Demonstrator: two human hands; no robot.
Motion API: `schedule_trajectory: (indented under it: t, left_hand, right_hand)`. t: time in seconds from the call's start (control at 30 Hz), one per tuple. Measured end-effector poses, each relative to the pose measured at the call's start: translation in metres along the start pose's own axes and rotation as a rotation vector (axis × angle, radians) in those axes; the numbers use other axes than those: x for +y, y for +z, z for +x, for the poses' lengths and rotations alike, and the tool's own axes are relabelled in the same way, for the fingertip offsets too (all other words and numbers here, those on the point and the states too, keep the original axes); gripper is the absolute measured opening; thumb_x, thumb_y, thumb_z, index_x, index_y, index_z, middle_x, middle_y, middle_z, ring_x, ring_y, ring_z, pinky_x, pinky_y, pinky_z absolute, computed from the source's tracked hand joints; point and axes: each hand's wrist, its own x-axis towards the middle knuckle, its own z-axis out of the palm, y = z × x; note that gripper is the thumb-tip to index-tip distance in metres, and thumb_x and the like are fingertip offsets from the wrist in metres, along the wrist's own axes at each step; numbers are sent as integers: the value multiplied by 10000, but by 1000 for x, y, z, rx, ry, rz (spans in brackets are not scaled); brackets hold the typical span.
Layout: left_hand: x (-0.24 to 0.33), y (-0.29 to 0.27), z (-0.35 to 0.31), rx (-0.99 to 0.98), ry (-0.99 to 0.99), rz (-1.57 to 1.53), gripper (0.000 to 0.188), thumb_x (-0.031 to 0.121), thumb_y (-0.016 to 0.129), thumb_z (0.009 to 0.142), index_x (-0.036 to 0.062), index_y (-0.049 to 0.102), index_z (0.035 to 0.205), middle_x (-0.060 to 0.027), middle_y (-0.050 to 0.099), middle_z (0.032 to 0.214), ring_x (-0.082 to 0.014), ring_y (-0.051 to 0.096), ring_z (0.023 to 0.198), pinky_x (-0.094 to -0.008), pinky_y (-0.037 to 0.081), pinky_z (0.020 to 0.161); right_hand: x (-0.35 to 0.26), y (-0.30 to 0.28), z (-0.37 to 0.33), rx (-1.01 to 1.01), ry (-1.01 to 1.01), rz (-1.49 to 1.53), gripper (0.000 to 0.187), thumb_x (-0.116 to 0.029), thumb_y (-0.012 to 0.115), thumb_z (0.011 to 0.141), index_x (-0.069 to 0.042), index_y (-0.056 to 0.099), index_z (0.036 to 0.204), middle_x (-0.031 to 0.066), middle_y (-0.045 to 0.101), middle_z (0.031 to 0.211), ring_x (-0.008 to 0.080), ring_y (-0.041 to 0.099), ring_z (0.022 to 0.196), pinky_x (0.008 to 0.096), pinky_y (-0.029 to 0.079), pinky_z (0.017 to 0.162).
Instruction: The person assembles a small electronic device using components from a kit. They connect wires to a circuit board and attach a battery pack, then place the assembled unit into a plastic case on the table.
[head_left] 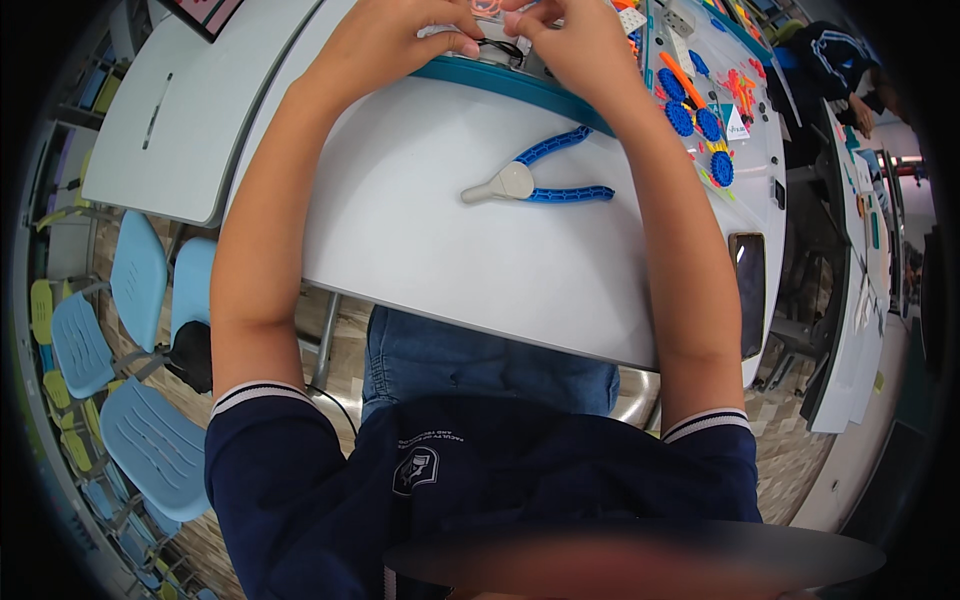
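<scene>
At the top edge of the head view, both my hands are over a tray with a teal rim (520, 90). My left hand (425, 32) is closed, its thumb and fingertips at one end of a thin black cable (500, 46). My right hand (562, 38) is closed too, with thumb and finger pinched just above the cable's other side; what lies between them is too small to make out. An orange-pink piece (487, 8) shows between the hands, partly cut off. Below the tray lie blue-handled pliers (540, 178) with a grey head, handles spread, touched by neither hand.
Right of my forearm lie blue gears (680, 118), an orange bar (682, 80) and several pink-red pieces (740, 92). A phone (748, 290) rests at the table's right edge. Another table (180, 120) with a pen (152, 118) stands left, near blue chairs (160, 450). Another person (835, 60) is at far right.
</scene>
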Motion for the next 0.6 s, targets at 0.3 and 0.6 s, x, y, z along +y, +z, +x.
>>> schedule_trajectory:
  t: [0.3, 0.6]
  left_hand:
    - [0, 1, 0, -62, 10, 82, 139, 136, 806, 801, 81, 796, 928, -27, 753, 938, -228, 645, 1002, -385, 476, 952]
    - [1, 3, 2, 110, 88, 165, 117, 48, 764, 789, 66, 777, 904, -91, 731, 879, -288, 653, 861, -399, 515, 842]
  right_hand:
    - [-27, -70, 4, -255, 166, -86, 173, -72, 770, 866, 26, 739, 1005, 90, 721, 852, 140, 660, 794, 314, 537, 739]
    - [-3, -51, 7, -395, -124, -440, 298, -143, 789, 837, 44, 737, 1063, 221, 743, 1009, 321, 702, 944, 399, 542, 863]
